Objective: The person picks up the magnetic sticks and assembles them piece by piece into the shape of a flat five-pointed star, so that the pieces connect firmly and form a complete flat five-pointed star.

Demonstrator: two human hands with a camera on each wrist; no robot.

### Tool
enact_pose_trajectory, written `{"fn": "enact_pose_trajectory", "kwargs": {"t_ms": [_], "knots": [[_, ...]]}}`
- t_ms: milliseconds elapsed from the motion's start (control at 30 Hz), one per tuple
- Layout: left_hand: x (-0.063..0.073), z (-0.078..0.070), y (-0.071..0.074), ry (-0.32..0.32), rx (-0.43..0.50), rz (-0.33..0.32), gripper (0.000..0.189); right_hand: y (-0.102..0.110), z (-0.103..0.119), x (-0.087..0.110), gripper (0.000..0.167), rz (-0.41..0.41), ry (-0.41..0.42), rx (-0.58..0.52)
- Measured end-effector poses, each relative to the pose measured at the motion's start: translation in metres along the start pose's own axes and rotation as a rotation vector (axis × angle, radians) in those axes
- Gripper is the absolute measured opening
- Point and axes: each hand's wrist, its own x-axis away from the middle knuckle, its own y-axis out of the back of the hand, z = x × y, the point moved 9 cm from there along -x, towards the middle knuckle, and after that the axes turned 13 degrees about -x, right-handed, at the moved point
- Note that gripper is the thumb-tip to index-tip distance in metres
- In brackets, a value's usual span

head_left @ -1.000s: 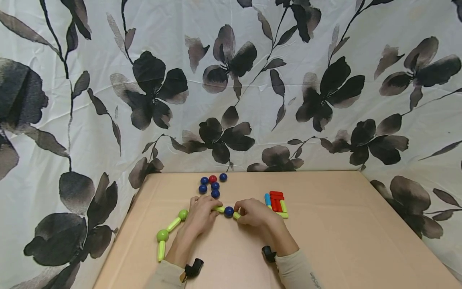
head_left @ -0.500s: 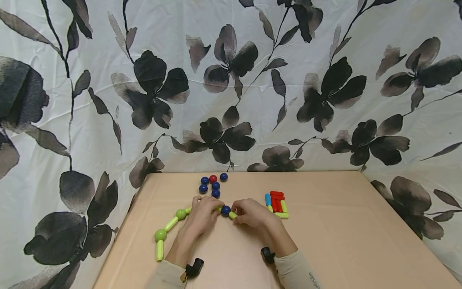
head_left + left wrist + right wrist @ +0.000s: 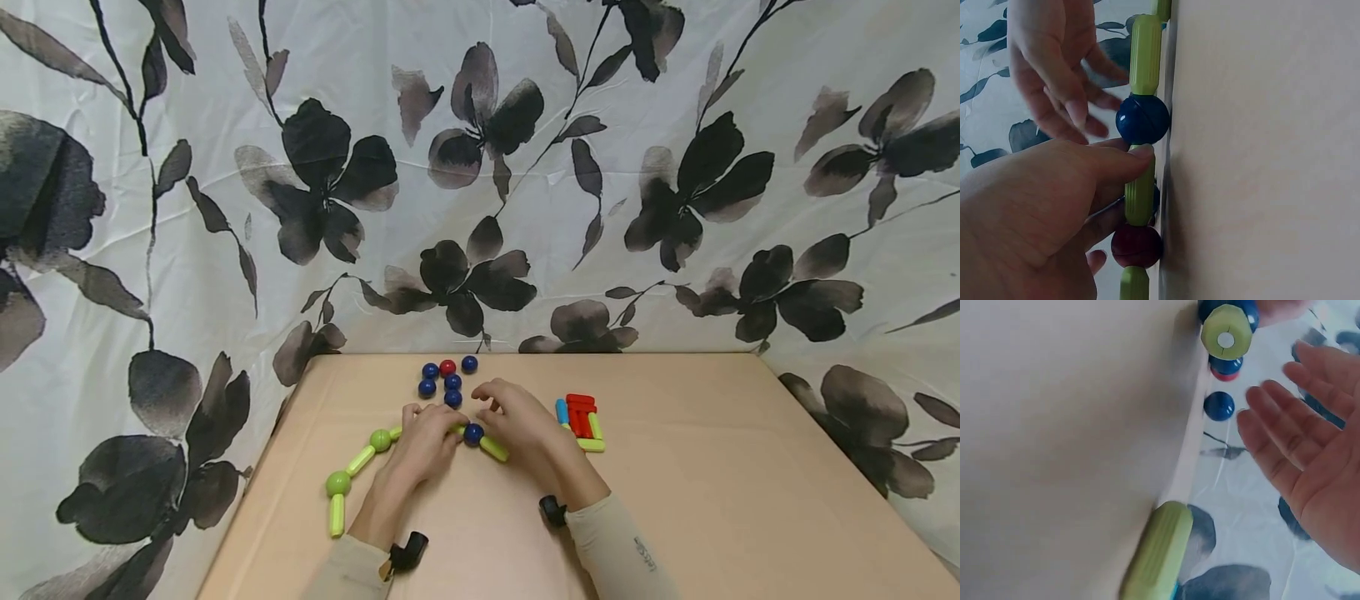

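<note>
1 green rod (image 3: 1140,203) in left hand (image 3: 1038,203)

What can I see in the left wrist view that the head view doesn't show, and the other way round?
Only the left wrist view shows the dark red ball between two green rods. Only the head view shows the green balls and red sticks. Both show the left hand, the right hand and the blue ball between green rods.

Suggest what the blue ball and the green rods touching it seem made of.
Blue ball: probably glossy hard plastic; it shows a bright highlight and faint seam. Green rods: likely moulded plastic with a satin finish, judging by even lengthwise ridges.
</note>
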Motion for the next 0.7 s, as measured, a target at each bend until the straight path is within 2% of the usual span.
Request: {"fn": "enact_pose_trajectory", "kwargs": {"t_ms": [233,367,567,700], "knots": [[-0.001,0.001,0.000,-0.014,0.014,0.024,0.021,-0.008,0.015,-0.031,0.034,0.050,0.140,0.148],[0.000,0.003,0.001,-0.017,0.026,0.024,0.020,-0.018,0.021,-0.044,0.031,0.119,0.252,0.199],[0.000,0.002,0.002,-0.029,0.032,0.014,0.022,-0.030,0.030,-0.052,0.037,0.201,0.423,0.223],[0.000,0.003,0.002,-0.028,0.030,0.014,0.021,-0.035,0.030,-0.054,0.037,0.222,0.460,0.262]]}}
